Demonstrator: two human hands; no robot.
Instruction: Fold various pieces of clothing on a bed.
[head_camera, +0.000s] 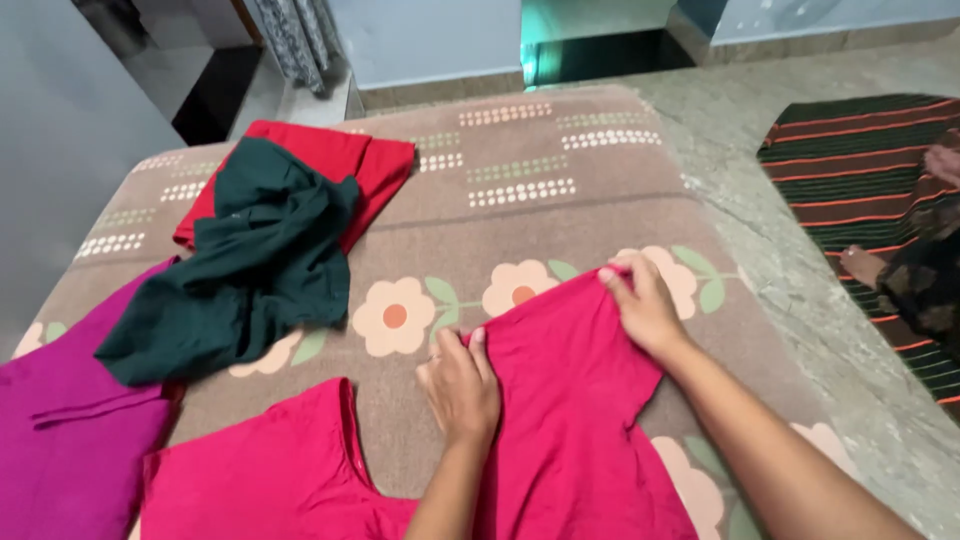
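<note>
A bright pink garment (560, 400) lies spread on the brown flowered bed cover (520, 210) right in front of me. My left hand (460, 385) pinches the folded upper edge of the pink cloth near its left corner. My right hand (643, 305) grips the same edge at its far right corner. Another part of the pink garment (260, 470) lies flat to the left, with a curved neckline between.
A dark green garment (240, 270) lies crumpled over a folded red one (370, 165) at the back left. A purple garment (70, 420) covers the near left. A striped mat (850, 170) lies on the stone floor at right, where another person's foot (862, 265) rests.
</note>
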